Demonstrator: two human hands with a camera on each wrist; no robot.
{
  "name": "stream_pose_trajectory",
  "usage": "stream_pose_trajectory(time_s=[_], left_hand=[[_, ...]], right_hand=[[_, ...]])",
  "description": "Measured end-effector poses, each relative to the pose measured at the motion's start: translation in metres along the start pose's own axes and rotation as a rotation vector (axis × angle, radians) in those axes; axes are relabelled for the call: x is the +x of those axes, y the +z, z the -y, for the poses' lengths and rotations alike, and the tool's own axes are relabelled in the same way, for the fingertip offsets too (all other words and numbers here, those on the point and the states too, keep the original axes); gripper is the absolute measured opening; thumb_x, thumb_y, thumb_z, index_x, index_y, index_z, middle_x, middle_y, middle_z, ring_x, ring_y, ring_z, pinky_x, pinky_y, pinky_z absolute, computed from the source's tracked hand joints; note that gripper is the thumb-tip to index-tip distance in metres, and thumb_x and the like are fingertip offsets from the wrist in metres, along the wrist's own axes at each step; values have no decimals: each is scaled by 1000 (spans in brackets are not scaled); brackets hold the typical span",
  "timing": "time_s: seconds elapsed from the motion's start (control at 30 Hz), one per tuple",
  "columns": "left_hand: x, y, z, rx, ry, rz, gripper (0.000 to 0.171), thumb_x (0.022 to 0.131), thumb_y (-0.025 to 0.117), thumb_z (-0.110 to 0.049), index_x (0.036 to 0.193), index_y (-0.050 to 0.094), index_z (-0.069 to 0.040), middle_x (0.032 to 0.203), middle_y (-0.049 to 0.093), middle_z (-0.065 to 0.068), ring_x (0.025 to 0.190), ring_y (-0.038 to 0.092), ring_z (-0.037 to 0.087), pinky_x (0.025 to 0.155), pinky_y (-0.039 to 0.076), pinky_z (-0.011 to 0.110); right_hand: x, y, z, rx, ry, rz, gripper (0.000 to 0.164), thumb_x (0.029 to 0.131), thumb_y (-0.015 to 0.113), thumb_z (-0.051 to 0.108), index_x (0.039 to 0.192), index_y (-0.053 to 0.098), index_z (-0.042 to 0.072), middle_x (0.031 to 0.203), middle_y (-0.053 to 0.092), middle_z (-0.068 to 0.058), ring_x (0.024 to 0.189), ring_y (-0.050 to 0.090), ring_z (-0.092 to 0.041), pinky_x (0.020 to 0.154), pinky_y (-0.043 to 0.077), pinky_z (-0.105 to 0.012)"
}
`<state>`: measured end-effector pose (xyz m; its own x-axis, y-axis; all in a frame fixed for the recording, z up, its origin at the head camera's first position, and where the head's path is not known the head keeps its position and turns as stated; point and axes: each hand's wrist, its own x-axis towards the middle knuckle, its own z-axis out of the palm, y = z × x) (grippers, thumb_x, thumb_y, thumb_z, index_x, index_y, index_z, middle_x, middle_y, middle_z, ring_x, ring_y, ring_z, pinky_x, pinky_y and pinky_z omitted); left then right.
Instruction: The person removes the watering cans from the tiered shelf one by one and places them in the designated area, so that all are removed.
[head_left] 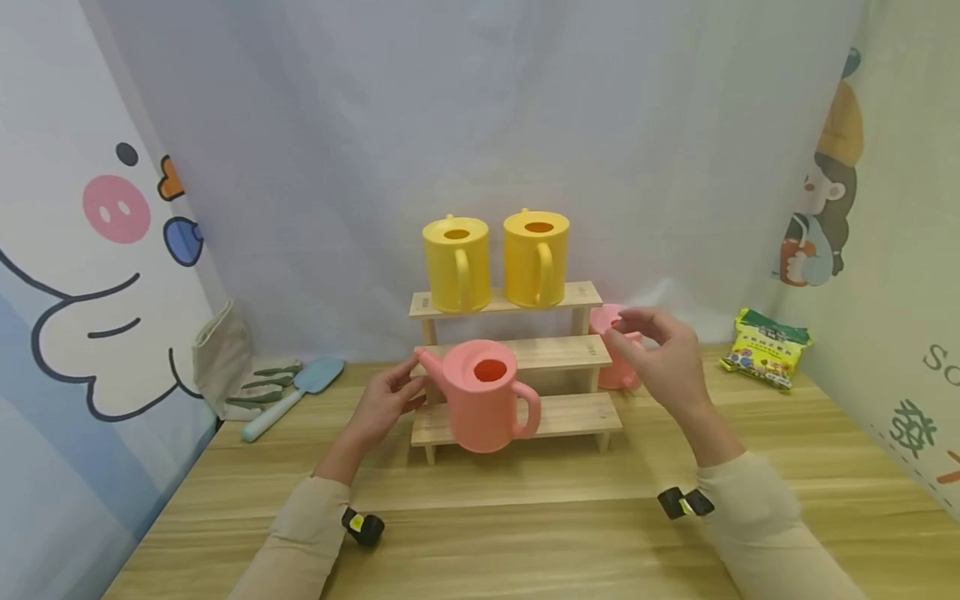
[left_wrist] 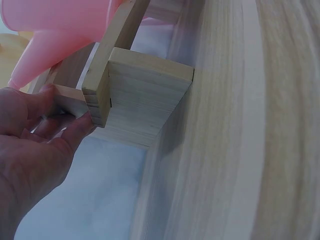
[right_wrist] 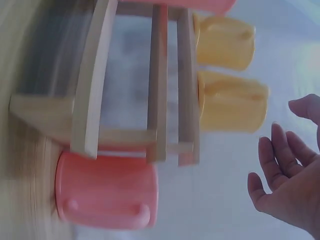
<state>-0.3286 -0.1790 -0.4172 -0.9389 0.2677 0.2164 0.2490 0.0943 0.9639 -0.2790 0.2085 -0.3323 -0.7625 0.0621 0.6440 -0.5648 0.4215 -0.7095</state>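
Observation:
A pink watering can (head_left: 482,417) is at the front left of a three-tier wooden stand (head_left: 517,411), its base over the lowest shelf and its spout pointing left. At the stand's left end, my left hand (head_left: 384,402) pinches a shelf end between thumb and fingers, right beside the spout tip. My right hand (head_left: 670,362) is raised in the air with fingers apart and nothing in them. In the head view it overlaps a second pink watering can (right_wrist: 107,192), which stands on the table by the stand's right end. Two yellow watering cans (head_left: 459,271) sit on the top shelf.
Toward the back left lie a pale blue trowel (head_left: 292,400), small green-handled tools (head_left: 264,390) and a beige cloth bag (head_left: 225,354). A yellow-green packet (head_left: 767,348) lies at the back right. Pale curtains (head_left: 480,108) hang behind the wooden table (head_left: 510,542).

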Motion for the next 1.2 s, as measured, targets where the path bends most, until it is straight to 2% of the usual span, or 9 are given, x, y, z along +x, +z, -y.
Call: stream_pose_trajectory(time_s=[0.13,0.27,0.3,0.4,0.5,0.6,0.87,1.1,1.2], left_hand=[[1,0,0,1,-2,-3,54,105,51,-4,155,31,-1,148,44,27,129,50,39,102,48,50],[1,0,0,4,-4,-10,54,105,52,-4,155,31,-1,148,44,27,129,51,39,101,49,48],[1,0,0,3,-5,-11,54,105,52,-4,155,31,-1,148,44,27,129,51,39,101,49,48],[1,0,-1,6,-3,-9,54,105,52,-5,155,31,-1,147,45,27,128,51,39,100,50,46],[0,0,-2,8,-1,-5,54,105,52,-5,155,31,-1,146,46,27,128,51,38,100,50,46],[0,0,-2,10,1,-2,55,105,52,-6,155,30,-1,147,45,27,128,51,38,101,49,47],[0,0,-1,5,5,-3,55,105,52,-6,155,31,-1,148,44,27,129,50,38,101,50,46],[2,0,1,21,-7,-17,54,105,53,-7,155,33,-3,146,47,27,128,51,39,100,50,46],[2,0,2,29,-7,-19,54,105,53,-8,155,33,-4,146,47,26,128,52,39,100,50,46]], right_hand=[[-7,17,9,76,-81,62,23,86,78,2,107,70,-4,94,71,-14,94,65,-13,96,48,-21],[-15,34,17,64,-150,116,24,84,80,1,106,71,0,93,71,-8,94,66,-19,67,50,-12],[-18,37,19,59,-163,128,25,83,80,0,106,71,0,92,72,-7,93,66,-20,66,49,-11],[-24,47,22,43,-178,160,28,81,82,2,107,72,2,92,73,-4,90,68,-23,70,49,-20],[-30,55,24,97,-152,221,30,81,83,2,108,71,0,92,72,-6,85,71,-27,86,55,-32],[-35,62,24,141,-108,270,30,82,83,5,108,70,-1,93,72,-7,81,73,-30,76,61,-41],[-41,75,21,118,-116,297,23,87,81,14,105,73,4,92,72,-3,83,71,-18,77,61,-33],[-44,84,14,146,-136,293,23,86,82,11,106,74,4,95,75,-4,86,71,-20,79,59,-51],[-46,86,13,139,-105,297,26,85,83,14,108,74,6,98,75,-2,89,70,-19,82,58,-52]])
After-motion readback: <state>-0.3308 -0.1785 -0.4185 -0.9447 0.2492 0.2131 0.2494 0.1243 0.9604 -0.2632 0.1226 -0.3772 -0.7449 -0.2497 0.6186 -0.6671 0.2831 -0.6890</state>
